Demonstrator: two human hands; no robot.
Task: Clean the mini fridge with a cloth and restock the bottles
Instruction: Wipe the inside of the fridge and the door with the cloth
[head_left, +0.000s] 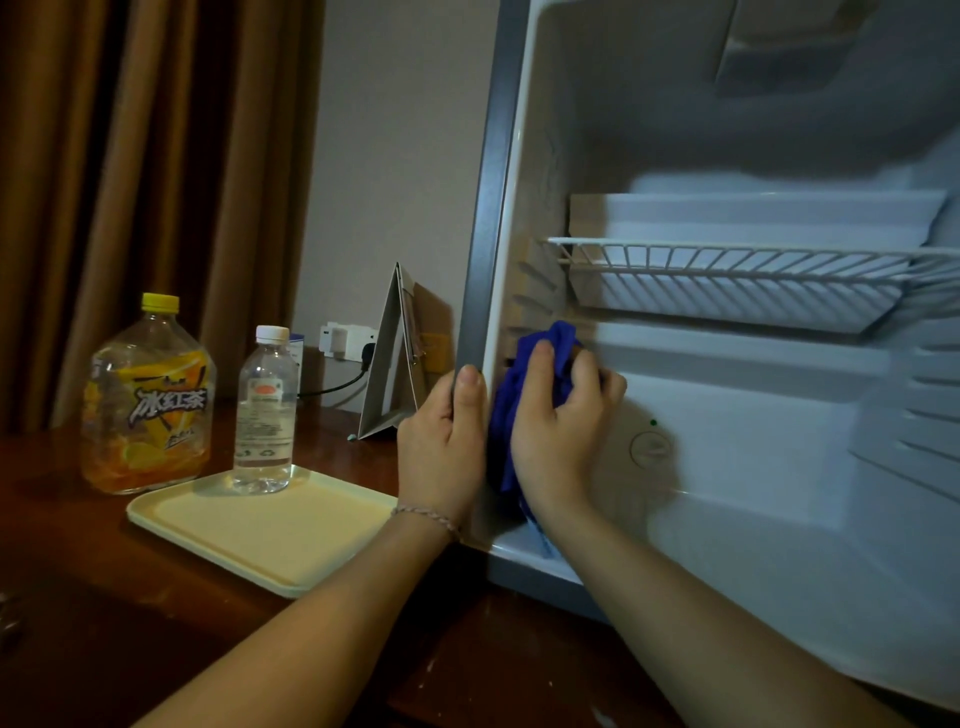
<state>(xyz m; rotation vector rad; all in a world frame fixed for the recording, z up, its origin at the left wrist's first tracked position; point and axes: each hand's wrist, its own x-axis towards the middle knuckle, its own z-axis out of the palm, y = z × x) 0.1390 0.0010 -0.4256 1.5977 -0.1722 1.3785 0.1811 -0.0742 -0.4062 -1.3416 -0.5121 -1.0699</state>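
Fridge (727, 441) open, right of frame | right hand (563, 431) clutches blue cloth (530, 384) against inner left wall | left hand (441, 441) grips fridge's front edge | two bottles (262, 410) left, on counter (78, 597)

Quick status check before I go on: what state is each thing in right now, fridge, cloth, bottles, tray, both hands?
mini fridge: open, no bottles inside
wire shelf: in place, bare
blue cloth: bunched, against the fridge's left inner wall
right hand: grips the cloth
left hand: holds the fridge's front edge
iced tea bottle: upright, capped, on the table
water bottle: upright, capped, on tray
tray: flat on table
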